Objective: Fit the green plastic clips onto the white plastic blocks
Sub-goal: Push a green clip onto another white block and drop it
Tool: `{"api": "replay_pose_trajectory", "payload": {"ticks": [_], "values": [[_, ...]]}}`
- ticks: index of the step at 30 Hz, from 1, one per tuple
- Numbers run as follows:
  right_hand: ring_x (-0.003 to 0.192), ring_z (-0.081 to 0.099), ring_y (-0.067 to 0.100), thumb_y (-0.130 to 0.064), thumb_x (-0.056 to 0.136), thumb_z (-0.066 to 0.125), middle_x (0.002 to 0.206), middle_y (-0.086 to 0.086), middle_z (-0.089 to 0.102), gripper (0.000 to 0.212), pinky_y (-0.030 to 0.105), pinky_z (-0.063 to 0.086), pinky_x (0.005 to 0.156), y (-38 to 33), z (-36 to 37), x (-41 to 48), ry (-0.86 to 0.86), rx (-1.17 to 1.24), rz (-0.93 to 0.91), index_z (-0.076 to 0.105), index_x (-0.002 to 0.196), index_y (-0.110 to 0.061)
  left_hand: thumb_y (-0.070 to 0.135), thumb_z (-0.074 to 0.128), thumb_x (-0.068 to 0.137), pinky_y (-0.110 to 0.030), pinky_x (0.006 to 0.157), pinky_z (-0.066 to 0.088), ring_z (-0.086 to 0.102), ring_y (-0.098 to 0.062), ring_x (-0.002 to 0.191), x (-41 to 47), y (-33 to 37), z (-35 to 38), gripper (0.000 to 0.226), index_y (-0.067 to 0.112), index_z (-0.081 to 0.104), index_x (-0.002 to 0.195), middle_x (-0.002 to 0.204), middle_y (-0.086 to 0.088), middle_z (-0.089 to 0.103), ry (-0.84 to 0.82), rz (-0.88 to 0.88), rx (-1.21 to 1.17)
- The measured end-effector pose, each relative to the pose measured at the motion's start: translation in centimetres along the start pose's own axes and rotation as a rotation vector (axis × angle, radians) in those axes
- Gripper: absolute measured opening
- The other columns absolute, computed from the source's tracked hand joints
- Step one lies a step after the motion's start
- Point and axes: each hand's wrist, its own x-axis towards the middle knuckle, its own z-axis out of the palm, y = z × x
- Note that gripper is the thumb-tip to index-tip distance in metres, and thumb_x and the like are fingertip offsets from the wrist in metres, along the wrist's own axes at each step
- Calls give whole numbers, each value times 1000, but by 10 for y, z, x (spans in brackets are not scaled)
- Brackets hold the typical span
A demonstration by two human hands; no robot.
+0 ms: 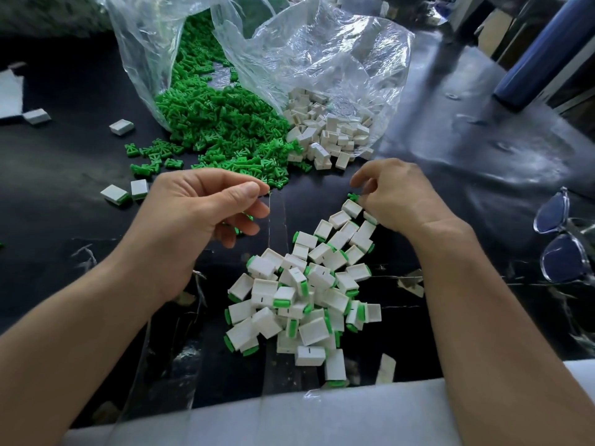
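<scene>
A heap of green plastic clips (pixel 222 133) spills from a clear bag onto the dark table. Beside it, loose white plastic blocks (pixel 328 136) lie at the mouth of a second clear bag. A pile of white blocks with green clips fitted (pixel 299 294) sits in front of me. My left hand (pixel 193 217) hovers left of the pile, fingers curled around green clips (pixel 246 217) that peek out beneath them. My right hand (pixel 396 194) pinches one green clip (pixel 353 197) at the pile's far end, just above a white block (pixel 351 208).
Clear-framed glasses (pixel 560 239) lie at the right. A blue bottle (pixel 541 56) stands at the back right. A few stray blocks (pixel 121 127) and clips (pixel 151 156) are scattered on the left. White foam padding (pixel 322 420) lines the table's near edge.
</scene>
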Motion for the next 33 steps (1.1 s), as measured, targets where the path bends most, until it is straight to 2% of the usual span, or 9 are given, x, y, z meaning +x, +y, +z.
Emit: {"api": "replay_pose_trajectory", "payload": {"ticks": [2,5,9,12,16,19,25,29,33], "values": [[103,57,25,-2,82,57,108,9,64,31,29,43,93,-3,1,0,111,49,-73,67,106,-18,22,62,67,-14,40,39,59,-8,48,1,-1,-1,14,23,75,64,60,0,69,13,-5,-8],[83,58,13,-2,79,65,90,2,64,27,14,43,78,-18,-1,-6,246,323,-175,66,104,-13,11,64,75,-13,41,40,59,-7,48,2,-3,-2,12,19,73,72,63,1,70,63,-1,-17],[76,60,8,1,76,70,82,-5,60,27,20,53,78,-47,9,-28,-60,758,-320,56,90,-17,9,72,68,-13,44,45,61,-2,55,2,-5,-1,26,28,69,85,77,7,71,99,47,83],[77,64,16,2,75,71,80,-1,62,32,31,55,77,-60,20,-37,-150,802,-361,50,77,-22,18,71,55,-13,50,48,62,-1,59,1,-5,1,33,29,69,87,84,5,71,65,59,113],[79,63,21,0,78,67,76,-2,59,31,39,53,78,-63,23,-37,-114,743,-372,49,72,-25,18,71,55,-12,51,49,60,1,52,0,-4,2,22,21,70,77,61,8,70,51,68,162],[79,63,24,1,78,66,77,1,61,32,42,53,77,-64,25,-37,-120,747,-371,50,71,-25,11,75,64,-14,53,52,58,-1,51,0,-5,2,17,23,69,74,59,10,68,89,82,241],[85,67,28,4,84,58,89,17,66,23,34,58,74,-64,27,-34,-168,970,-270,54,75,-17,0,70,74,-18,55,55,61,-3,54,3,-9,-1,24,21,66,84,62,8,65,122,47,181],[87,56,9,-3,87,58,93,-4,62,20,22,44,84,-63,30,-35,-106,582,-412,68,100,-14,-4,56,84,-14,58,52,61,-5,58,11,-6,-8,20,15,63,83,63,6,65,236,20,-65],[111,44,20,-14,92,53,115,3,53,34,30,35,94,-65,36,-35,-190,181,-636,59,124,-24,-7,52,86,-15,58,52,62,-5,58,13,-4,-11,23,12,63,81,59,8,64,240,29,-130]]}}
